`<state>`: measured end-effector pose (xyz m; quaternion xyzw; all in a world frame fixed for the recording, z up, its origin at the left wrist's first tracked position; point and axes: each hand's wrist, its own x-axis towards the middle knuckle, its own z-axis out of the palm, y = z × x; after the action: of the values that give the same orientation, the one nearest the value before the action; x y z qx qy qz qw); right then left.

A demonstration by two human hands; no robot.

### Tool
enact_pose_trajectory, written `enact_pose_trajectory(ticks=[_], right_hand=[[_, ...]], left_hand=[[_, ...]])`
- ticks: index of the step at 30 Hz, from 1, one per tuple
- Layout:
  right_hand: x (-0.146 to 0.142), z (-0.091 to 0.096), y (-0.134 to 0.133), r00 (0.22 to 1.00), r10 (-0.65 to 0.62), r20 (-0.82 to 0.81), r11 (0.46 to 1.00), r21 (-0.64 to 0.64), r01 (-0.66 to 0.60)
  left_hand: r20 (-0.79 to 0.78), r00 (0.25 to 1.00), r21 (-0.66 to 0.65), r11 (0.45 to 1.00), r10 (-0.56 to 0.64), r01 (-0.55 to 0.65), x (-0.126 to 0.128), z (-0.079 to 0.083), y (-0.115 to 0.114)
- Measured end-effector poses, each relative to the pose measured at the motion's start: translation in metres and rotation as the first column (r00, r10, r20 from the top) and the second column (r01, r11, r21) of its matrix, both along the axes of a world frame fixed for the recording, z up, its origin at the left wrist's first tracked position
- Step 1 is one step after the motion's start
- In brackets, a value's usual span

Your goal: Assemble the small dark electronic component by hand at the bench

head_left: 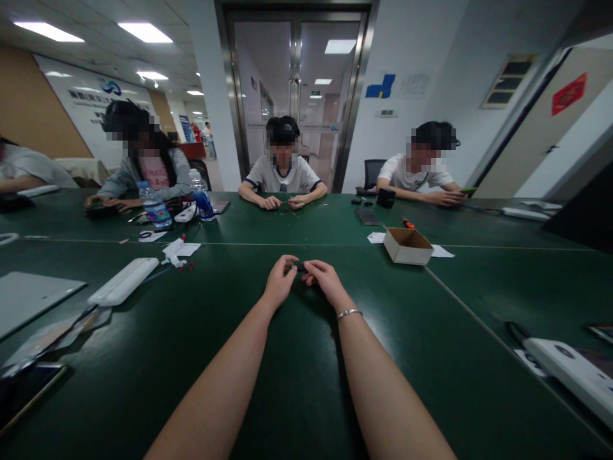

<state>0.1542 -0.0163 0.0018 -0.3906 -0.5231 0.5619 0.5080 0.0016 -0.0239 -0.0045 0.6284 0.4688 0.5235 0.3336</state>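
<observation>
Both my arms reach forward over the dark green table. My left hand and my right hand meet just above the table's middle, fingers pinched together on a small dark object held between them. It is too small to name. A thin silver bracelet circles my right wrist.
A small open cardboard box stands to the right, a white power strip to the left, another at the right edge. Water bottles stand far left. A grey laptop lies at left. Three people sit across the table, another at far left.
</observation>
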Motion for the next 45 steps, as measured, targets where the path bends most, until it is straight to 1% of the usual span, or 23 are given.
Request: enact_pose_trajectory(ticks=[5, 7, 9, 12, 17, 21, 23, 26, 30, 34, 38, 42, 45], right_hand=[[0.0002, -0.0034, 0.0025, 1.000, -0.006, 0.000, 1.000, -0.008, 0.006], [0.0007, -0.0042, 0.0026, 1.000, -0.017, -0.006, 1.000, -0.009, 0.016], [0.0011, -0.0042, 0.0020, 1.000, -0.021, -0.007, 1.000, 0.017, 0.021], [0.0010, -0.0031, 0.0010, 1.000, -0.010, 0.003, 0.999, 0.048, 0.010], [0.0002, -0.0037, 0.0033, 0.999, -0.021, 0.042, 1.000, -0.014, 0.021], [0.0018, -0.0038, 0.0025, 0.999, -0.040, -0.004, 0.999, 0.035, 0.040], [0.0023, -0.0027, 0.0010, 0.999, -0.031, -0.031, 0.999, 0.019, 0.031], [0.0017, -0.0016, 0.0004, 1.000, -0.022, -0.004, 1.000, -0.019, 0.022], [0.0011, -0.0029, 0.0024, 0.999, -0.045, -0.021, 0.999, -0.001, 0.045], [0.0017, -0.0036, 0.0032, 0.998, -0.044, -0.035, 0.998, -0.039, 0.043], [0.0017, -0.0036, 0.0026, 0.997, -0.059, -0.058, 0.998, 0.005, 0.059], [0.0012, -0.0044, 0.0030, 0.998, -0.056, -0.038, 0.998, -0.017, 0.055], [0.0013, -0.0049, 0.0033, 0.998, -0.045, -0.037, 0.999, 0.020, 0.046]], left_hand=[[-0.007, 0.999, 0.023, 0.998, 0.051, -0.051, -0.0010, -0.0004, 0.0001], [-0.005, 0.999, 0.026, 0.999, 0.035, -0.035, -0.0016, 0.0001, 0.0002], [-0.001, 1.000, 0.018, 0.999, 0.027, -0.027, -0.0020, 0.0004, 0.0005], [-0.001, 0.999, 0.010, 0.999, 0.041, -0.041, -0.0019, 0.0009, 0.0011], [-0.007, 1.000, 0.002, 1.000, 0.027, -0.027, -0.0002, 0.0040, -0.0004], [-0.033, 0.999, -0.022, 1.000, 0.018, -0.019, 0.0007, 0.0058, -0.0018], [-0.035, 0.999, -0.021, 1.000, 0.023, -0.024, 0.0004, 0.0054, -0.0017], [-0.028, 0.999, -0.019, 0.999, 0.031, -0.031, -0.0001, 0.0047, -0.0013], [-0.040, 0.999, -0.002, 1.000, 0.031, -0.031, -0.0001, 0.0046, -0.0011], [-0.037, 0.998, 0.002, 0.999, 0.045, -0.045, -0.0012, 0.0028, 0.0006], [-0.025, 0.998, 0.006, 0.999, 0.051, -0.051, -0.0026, -0.0014, 0.0038], [-0.029, 0.998, 0.026, 0.998, 0.054, -0.053, -0.0025, -0.0041, 0.0057], [-0.033, 0.998, 0.032, 0.998, 0.060, -0.059, -0.0021, -0.0037, 0.0054]])
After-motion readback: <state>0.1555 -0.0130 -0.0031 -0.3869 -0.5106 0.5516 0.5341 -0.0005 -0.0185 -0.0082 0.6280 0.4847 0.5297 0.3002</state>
